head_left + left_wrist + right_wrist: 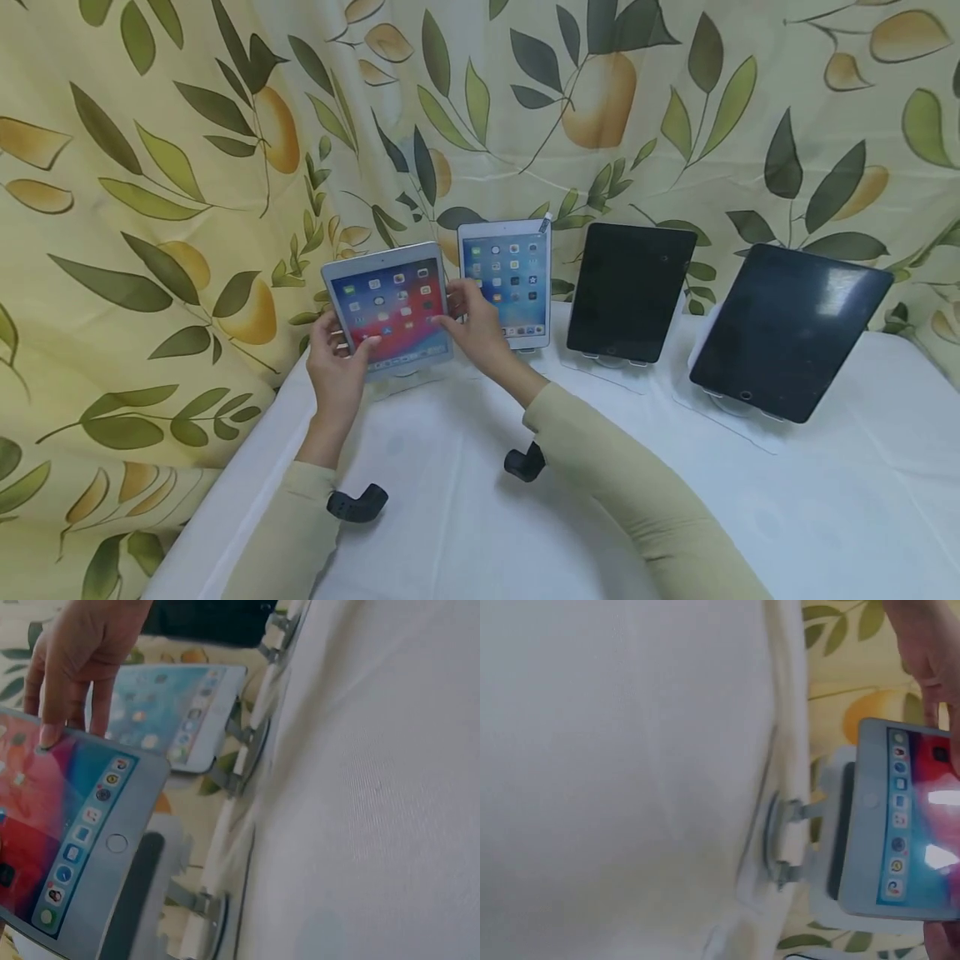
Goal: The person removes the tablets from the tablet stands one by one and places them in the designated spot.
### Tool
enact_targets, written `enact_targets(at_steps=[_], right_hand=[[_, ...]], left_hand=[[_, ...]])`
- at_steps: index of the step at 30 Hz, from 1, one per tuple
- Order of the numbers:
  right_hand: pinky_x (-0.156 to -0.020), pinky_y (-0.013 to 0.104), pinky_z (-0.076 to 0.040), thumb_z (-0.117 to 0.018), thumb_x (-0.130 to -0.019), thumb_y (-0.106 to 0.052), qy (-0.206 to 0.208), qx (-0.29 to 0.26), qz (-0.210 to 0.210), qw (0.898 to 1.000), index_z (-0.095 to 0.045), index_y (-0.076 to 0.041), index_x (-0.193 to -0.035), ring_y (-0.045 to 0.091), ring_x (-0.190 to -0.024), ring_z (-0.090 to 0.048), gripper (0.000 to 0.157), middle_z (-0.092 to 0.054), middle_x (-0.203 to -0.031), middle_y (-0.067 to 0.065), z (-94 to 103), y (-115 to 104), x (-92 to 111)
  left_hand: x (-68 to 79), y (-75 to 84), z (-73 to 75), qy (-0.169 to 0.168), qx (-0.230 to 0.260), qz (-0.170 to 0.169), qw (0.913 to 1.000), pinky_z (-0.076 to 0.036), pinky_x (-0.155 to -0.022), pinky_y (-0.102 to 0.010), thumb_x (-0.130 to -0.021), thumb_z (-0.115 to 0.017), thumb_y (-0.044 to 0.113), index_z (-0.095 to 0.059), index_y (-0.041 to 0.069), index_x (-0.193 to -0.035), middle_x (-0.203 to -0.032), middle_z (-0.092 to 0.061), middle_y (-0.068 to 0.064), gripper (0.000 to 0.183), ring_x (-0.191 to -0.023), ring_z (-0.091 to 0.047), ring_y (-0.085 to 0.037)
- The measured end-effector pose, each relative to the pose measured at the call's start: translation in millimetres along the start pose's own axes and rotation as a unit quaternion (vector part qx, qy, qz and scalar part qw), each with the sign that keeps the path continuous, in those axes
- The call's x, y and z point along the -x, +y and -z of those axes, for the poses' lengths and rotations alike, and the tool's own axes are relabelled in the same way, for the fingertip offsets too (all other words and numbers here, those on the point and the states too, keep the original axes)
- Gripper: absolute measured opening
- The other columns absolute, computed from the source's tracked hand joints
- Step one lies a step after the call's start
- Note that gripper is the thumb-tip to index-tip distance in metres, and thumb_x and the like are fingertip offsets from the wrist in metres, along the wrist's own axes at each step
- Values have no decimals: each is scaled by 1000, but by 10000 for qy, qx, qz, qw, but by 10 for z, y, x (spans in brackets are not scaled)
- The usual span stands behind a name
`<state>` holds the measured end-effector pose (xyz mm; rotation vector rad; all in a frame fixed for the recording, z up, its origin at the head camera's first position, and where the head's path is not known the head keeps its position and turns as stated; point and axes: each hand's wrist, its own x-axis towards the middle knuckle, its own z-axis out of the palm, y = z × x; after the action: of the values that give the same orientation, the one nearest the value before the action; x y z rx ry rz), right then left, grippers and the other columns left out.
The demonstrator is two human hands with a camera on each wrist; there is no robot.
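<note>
A white tablet with a lit red-and-blue home screen is held up at the left end of the row. My left hand grips its left edge, thumb over the front and fingers behind. On the opposite edge, my right hand pinches it the same way, thumb on the screen. In the right wrist view, a clear stand with grey hooks shows behind and below the tablet. The tablet's lower edge sits out in front of those hooks, with a dark strip between tablet and stand back. The fingers behind the tablet are partly hidden.
Another white lit tablet leans on a stand right behind my right hand. Two black tablets with dark screens stand farther right on clear stands. A white cloth covers the table, and a leaf-patterned curtain hangs behind.
</note>
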<state>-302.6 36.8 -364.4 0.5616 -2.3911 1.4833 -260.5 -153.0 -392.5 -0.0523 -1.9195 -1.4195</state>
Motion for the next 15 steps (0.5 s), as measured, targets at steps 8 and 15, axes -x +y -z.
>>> enact_targets(at_steps=[8,15], right_hand=[[-73,26,-50,-69,-79,-11,152,46,-54,9999,-44,-11,-113,14,-83,-56,42,-59,-91,4,165,-169,217],[-74,29,-52,-70,-79,-12,236,-28,-358,9991,-46,-10,-111,15,-81,-58,40,-61,-91,5,261,-258,418]], left_hand=[[114,246,81,-301,-33,124,9995,-43,-64,-11,-72,-76,13,-45,3,-122,-99,-55,-12,60,-77,-53,-6],[190,373,125,-686,-136,412,9967,-45,-64,-9,-71,-76,10,-46,6,-121,-100,-55,-9,59,-78,-55,-6]])
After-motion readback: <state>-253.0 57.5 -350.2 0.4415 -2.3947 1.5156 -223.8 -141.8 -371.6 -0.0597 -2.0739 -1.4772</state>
